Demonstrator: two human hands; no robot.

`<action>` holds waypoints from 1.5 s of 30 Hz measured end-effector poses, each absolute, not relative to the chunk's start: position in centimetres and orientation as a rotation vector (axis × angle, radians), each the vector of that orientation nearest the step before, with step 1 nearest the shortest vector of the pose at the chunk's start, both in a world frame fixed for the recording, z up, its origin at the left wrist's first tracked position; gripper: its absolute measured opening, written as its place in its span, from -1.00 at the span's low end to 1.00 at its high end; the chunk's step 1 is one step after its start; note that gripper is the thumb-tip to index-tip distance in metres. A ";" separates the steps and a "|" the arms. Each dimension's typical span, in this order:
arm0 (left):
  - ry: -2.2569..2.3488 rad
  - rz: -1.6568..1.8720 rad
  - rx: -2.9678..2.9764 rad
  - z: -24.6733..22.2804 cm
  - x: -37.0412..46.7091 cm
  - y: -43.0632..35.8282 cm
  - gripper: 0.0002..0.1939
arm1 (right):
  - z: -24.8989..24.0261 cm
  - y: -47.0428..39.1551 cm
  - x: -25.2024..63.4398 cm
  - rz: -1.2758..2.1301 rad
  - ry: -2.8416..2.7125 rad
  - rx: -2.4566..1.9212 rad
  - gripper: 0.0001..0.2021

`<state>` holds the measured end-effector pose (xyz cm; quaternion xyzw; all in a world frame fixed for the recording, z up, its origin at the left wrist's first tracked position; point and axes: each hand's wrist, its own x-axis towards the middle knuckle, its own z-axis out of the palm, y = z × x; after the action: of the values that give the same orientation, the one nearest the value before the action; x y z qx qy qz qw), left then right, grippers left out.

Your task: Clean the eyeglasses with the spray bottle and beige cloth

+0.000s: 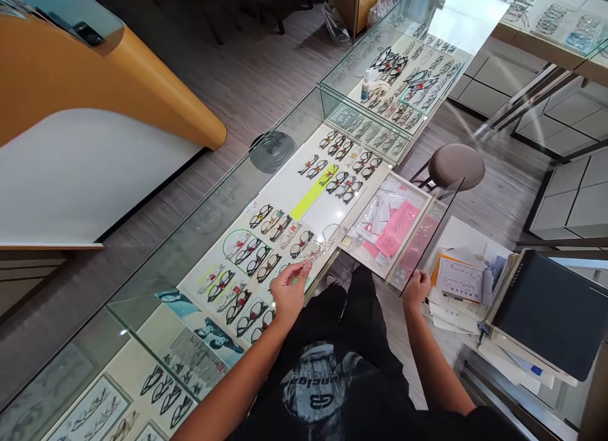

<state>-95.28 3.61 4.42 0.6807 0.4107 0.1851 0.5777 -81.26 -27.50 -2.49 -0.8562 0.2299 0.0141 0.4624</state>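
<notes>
Head: drawer (407,239) holds pink paper (397,228)

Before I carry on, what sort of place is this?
Most likely an eyewear shop: rows of glasses lie in a long display case, and the left hand holds what looks like another, clear pair.

Round stool (456,166), small bottle (365,86)

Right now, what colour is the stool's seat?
The seat is brown, best seen in the head view.
</notes>
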 end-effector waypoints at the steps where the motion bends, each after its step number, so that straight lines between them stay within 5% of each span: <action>1: 0.937 0.453 1.641 4.4 -94.6 3.4 -0.57 | -1.7 -27.1 -81.7 0.008 0.562 -2.094 -0.63; 5: 0.725 0.538 1.886 4.7 -91.7 2.0 -0.65 | 3.1 -22.8 -82.3 -0.029 0.389 -2.014 -0.60; 10: 0.331 0.554 2.113 4.7 -89.6 1.0 -0.72 | 8.1 -16.1 -79.9 0.484 0.200 -1.627 -0.58; 20: 0.143 0.355 2.257 2.8 -90.0 0.8 -0.65 | 5.2 -16.0 -78.0 0.527 0.377 -1.544 -0.50; 26: 0.678 0.027 2.530 1.4 -89.1 11.6 -0.07 | -0.2 -19.0 -74.7 0.377 0.487 -1.752 -0.51; 29: 1.007 -0.257 2.578 0.3 -88.8 18.8 0.38 | -3.3 -18.6 -74.0 0.461 0.495 -1.816 -0.53; 32: 1.126 -0.637 2.468 -1.2 -88.9 23.1 0.63 | -6.1 -16.6 -73.7 0.590 0.468 -1.836 -0.62; 45: 1.160 -0.908 2.320 -3.7 -89.2 25.2 0.76 | -16.3 -3.7 -68.4 0.955 0.236 -1.652 -0.69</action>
<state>-89.23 25.23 -3.74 0.8279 0.4139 -0.3241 0.1952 -68.40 -3.72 -16.34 -0.7043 0.1006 0.4074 0.5725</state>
